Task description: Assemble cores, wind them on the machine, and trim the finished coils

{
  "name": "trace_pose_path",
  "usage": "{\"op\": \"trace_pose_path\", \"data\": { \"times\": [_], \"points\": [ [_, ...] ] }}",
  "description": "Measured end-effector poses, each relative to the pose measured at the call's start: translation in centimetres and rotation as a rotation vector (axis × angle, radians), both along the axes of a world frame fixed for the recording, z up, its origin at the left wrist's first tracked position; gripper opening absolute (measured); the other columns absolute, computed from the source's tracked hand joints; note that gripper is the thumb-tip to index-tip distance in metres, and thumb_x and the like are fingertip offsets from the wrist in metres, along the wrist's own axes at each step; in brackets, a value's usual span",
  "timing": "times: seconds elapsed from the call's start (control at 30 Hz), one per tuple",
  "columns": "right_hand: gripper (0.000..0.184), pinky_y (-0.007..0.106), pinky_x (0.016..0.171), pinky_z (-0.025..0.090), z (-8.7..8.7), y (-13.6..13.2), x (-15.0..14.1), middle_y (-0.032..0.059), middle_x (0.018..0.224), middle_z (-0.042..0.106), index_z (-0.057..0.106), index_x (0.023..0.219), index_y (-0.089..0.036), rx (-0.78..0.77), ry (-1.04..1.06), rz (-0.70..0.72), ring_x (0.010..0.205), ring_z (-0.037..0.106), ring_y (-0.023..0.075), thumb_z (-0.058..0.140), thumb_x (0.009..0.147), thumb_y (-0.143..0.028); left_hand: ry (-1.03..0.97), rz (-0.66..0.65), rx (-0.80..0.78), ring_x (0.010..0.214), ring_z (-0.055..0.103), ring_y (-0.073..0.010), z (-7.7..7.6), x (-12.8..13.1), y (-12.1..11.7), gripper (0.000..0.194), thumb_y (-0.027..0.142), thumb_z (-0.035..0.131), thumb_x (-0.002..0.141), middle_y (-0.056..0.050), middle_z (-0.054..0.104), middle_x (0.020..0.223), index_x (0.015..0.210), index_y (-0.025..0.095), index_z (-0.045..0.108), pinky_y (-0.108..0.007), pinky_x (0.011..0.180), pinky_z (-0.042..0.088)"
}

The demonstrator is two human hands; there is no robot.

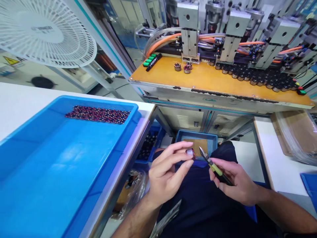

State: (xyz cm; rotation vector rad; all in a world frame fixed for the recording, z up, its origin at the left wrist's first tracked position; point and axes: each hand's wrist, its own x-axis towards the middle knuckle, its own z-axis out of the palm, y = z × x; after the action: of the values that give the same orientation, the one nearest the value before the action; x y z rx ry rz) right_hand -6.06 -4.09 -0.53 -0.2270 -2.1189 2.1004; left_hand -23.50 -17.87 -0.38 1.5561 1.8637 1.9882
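Note:
Between the thumb and fingers of my left hand (168, 168) is a small round metal motor part (190, 152) with red bits on its side. My right hand (235, 180) is wrapped around a pair of cutting pliers (215, 168) with green and black handles. The pliers' jaws point up and to the left, a short way right of the motor part and apart from it. Both hands are above my lap, over dark clothing.
A large blue tray (74, 148) on the left table holds rows of similar parts (97, 114). Ahead, several motor parts (260, 76) stand on the machine's orange bench (160, 74). A blue bin (182, 134) lies below it. A white fan (47, 33) stands at the upper left.

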Motion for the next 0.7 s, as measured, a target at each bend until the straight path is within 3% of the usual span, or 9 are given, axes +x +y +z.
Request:
{"op": "trace_pose_path", "data": {
  "times": [0.17,0.27,0.5,0.7],
  "points": [
    [0.054,0.025,0.075,0.049,0.1,0.4,1.0,0.0044,0.098,0.056,0.046,0.139,-0.028,-0.083,0.004,0.017,0.078,0.053,0.0080,0.055,0.089,-0.011,0.052,0.003,0.147,0.091,0.071,-0.0171,-1.0,-0.4,-0.3,0.049,-0.004,0.071,0.072,-0.007,0.057,0.119,0.111,0.023,0.058,-0.032,0.075,0.065],
    [0.061,0.025,0.075,0.049,0.5,0.4,1.6,0.0033,0.099,0.055,0.042,0.142,-0.035,-0.073,0.037,0.029,0.079,0.053,0.0081,0.055,0.088,-0.009,0.138,0.055,0.099,0.096,0.069,-0.0205,-1.1,-0.5,-0.4,0.062,-0.001,0.075,0.071,-0.007,0.062,0.112,0.124,0.024,0.055,-0.036,0.080,0.064],
    [0.075,0.026,0.077,0.049,1.9,0.0,2.3,0.0016,0.103,0.055,0.034,0.143,-0.045,-0.020,0.070,0.085,0.081,0.053,0.0082,0.049,0.085,-0.001,0.337,0.147,0.040,0.094,0.070,-0.0175,-0.3,0.0,-0.4,0.051,-0.003,0.075,0.070,-0.008,0.065,0.113,0.116,0.018,0.064,-0.029,0.081,0.062],
    [0.076,0.028,0.078,0.050,2.2,-0.2,2.5,0.0036,0.104,0.056,0.033,0.145,-0.038,0.021,0.064,0.088,0.083,0.055,0.0094,0.049,0.083,0.001,0.468,0.228,-0.033,0.092,0.071,-0.0178,0.3,0.4,-0.9,0.047,0.000,0.075,0.071,-0.008,0.070,0.109,0.114,0.016,0.064,-0.027,0.081,0.062]
  ]
}}
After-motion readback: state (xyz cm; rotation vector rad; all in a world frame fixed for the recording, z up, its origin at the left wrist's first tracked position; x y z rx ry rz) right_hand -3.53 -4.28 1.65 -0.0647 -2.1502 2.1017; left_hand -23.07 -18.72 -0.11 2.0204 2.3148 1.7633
